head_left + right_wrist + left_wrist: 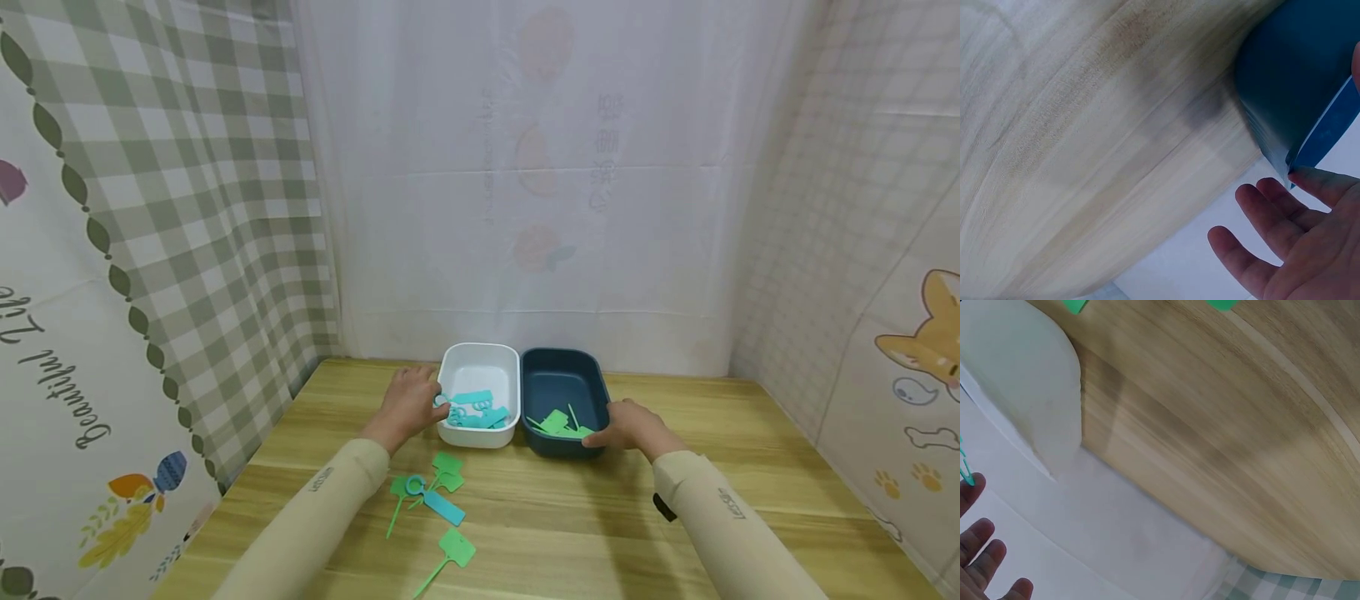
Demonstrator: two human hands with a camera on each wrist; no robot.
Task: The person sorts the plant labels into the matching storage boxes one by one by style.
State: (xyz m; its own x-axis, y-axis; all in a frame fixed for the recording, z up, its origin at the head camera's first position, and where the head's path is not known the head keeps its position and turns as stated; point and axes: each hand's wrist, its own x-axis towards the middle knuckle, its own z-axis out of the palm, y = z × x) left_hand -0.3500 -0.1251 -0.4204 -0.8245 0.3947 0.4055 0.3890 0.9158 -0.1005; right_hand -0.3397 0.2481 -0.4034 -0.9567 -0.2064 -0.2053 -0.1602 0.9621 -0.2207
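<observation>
Noting two round-cornered plastic bins standing just beside each other toward the far side of a wood-grain table [555,533]: a white bin [477,439] at left, a dark navy bin [562,448] at right. Seeing the left hand [407,403] at the white bin's left rim, pinching the ring of a flat light-blue plastic tag [472,397] between thumb and index finger, gap closing down to ring thickness; in the left wrist view, reading the other three fingers as spreading loosely. Recording further light-blue ring tags [483,419] lying heaped in the near half, with white floor showing beyond.

Seeing the right hand [633,425] at the navy bin's near right corner, spreading its fingers well apart, touching the rim with the index fingertip and laying the thumb at the front rim. Being unable to tell any thumb contact with the green plastic tags [557,422] lying in the bin's near half.

Finding loose pieces lying before the white bin: a light-blue ring tag [444,507] close against several stemmed green tags [447,462], plus a separate green tag [457,547] lying nearer the body. Observing the widest open tabletop running from the right forearm to the right edge, a thinner strip running behind both bins.
</observation>
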